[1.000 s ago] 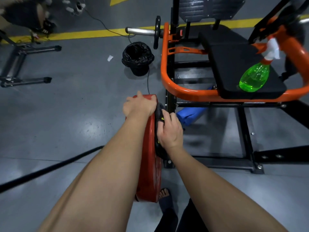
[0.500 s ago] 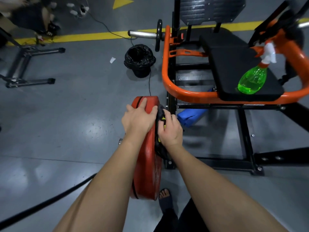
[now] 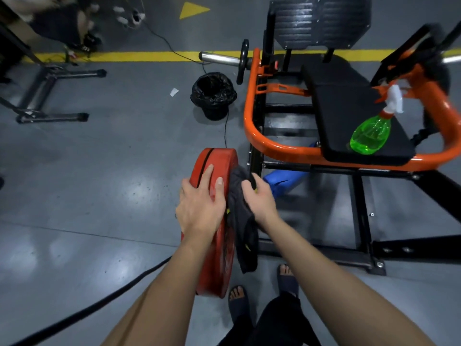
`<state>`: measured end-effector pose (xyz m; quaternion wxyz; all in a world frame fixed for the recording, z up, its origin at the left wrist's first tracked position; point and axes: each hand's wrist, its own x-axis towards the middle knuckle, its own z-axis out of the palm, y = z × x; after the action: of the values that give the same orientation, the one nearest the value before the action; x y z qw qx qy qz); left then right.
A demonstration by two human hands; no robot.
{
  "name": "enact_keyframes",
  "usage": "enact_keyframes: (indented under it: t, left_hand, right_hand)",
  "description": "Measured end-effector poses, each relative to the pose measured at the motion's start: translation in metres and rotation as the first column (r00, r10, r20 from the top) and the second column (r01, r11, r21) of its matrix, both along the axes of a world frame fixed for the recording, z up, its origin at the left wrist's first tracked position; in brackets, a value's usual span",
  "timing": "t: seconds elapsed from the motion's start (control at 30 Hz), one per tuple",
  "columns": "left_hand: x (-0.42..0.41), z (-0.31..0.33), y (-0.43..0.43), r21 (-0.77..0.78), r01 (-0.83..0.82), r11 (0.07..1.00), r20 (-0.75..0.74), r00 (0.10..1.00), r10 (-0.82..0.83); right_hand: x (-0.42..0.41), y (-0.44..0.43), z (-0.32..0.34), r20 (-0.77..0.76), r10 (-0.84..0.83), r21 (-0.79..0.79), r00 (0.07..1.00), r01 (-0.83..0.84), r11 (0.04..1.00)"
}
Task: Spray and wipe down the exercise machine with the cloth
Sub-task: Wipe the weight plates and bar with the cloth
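Exercise machine [image 3: 252, 126] frame crowds the red plate [image 3: 219, 161] on its right face, open floor [image 3: 99, 183] to its left; spray bottle [image 3: 370, 134] parked at the bench [image 3: 349, 106] near edge, clear of the work; cloth [image 3: 240, 218] gripped in the right hand [image 3: 259, 198] against that face, left hand [image 3: 199, 208] fingers flat over the rim, likely steadying.

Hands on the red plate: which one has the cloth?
The right hand grips the dark cloth against the machine-facing side of the red plate. The left hand rests bare on the rim, fingers straight, no cloth under it.
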<state>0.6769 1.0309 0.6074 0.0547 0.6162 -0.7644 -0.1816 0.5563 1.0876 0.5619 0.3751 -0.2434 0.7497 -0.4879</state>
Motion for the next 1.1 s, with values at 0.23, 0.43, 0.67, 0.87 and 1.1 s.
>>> enact_keyframes:
  t: [0.23, 0.43, 0.67, 0.87, 1.1]
  left_hand:
    - [-0.009, 0.001, -0.007, -0.007, -0.006, 1.000, 0.011, 1.000, 0.006]
    - [-0.012, 0.000, -0.011, -0.006, -0.030, 1.000, 0.032, 0.999, 0.030]
    - [-0.014, 0.001, -0.009, 0.019, -0.087, 0.996, 0.026, 0.996, 0.087]
    - [-0.013, 0.001, -0.008, 0.045, -0.085, 0.995, 0.007, 0.996, 0.085]
    - [-0.011, 0.003, -0.007, 0.073, -0.073, 0.995, 0.014, 0.997, 0.072]
  right_hand:
    - [-0.022, -0.054, -0.011, -0.118, -0.055, 0.189, 0.991, 0.077, 0.979]
    - [0.008, -0.008, -0.014, -0.154, 0.013, 0.086, 0.988, 0.001, 0.996]
    - [-0.027, -0.056, -0.031, -0.115, 0.024, 0.216, 0.993, 0.001, 0.976]
    - [0.014, 0.008, -0.002, -0.214, 0.053, 0.046, 0.975, -0.044, 0.998]
    - [-0.022, -0.058, -0.007, -0.107, -0.150, 0.157, 0.983, 0.166, 0.974]
